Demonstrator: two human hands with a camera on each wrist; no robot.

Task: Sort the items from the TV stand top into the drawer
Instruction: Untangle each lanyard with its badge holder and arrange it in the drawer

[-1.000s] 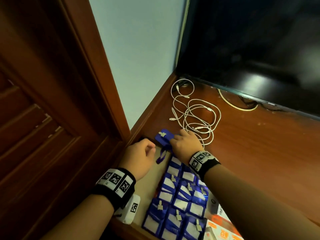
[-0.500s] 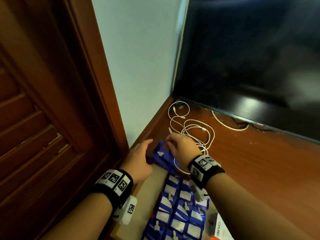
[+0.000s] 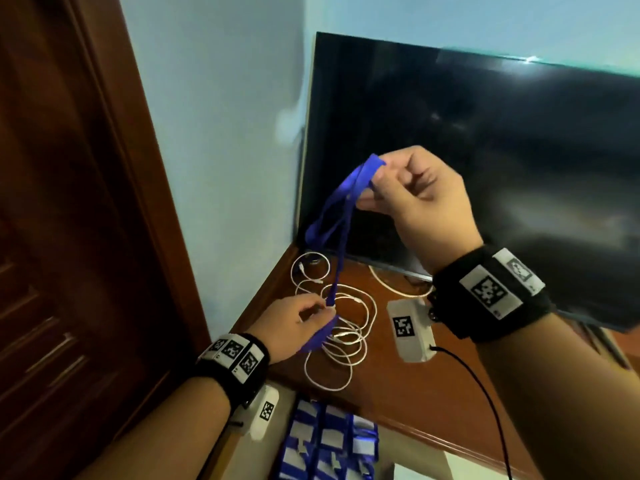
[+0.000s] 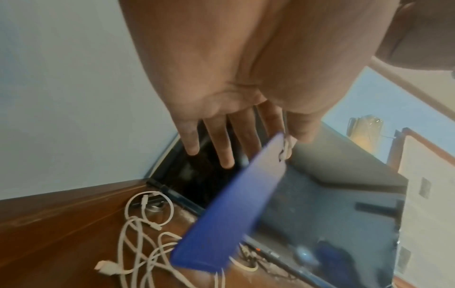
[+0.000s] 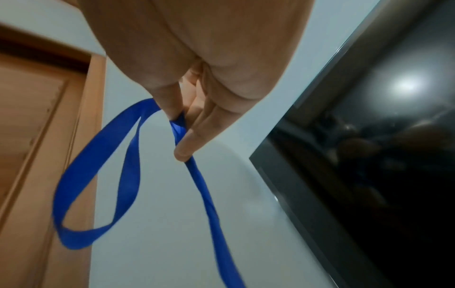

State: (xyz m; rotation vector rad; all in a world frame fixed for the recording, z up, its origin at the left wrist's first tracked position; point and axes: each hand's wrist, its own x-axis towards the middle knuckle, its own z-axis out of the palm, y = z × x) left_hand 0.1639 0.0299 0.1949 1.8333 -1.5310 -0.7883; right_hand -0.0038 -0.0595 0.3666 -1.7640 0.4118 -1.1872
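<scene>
Head view: blue lanyard (image 3: 341,216) stretched between both hands.

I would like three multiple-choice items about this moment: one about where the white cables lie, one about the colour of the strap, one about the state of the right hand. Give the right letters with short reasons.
1. Where do the white cables lie?
A. inside the drawer
B. on the stand top, in front of the TV
C. on the floor

2. What colour is the lanyard strap?
A. red
B. green
C. blue

3. What is the right hand doing?
A. pinching the strap
B. resting flat on the stand
C. hanging idle

Answers:
1 B: the white cables are coiled on the stand top by the TV.
2 C: the lanyard strap is blue.
3 A: the right hand pinches its upper end; the left hand holds the lower end.
</scene>
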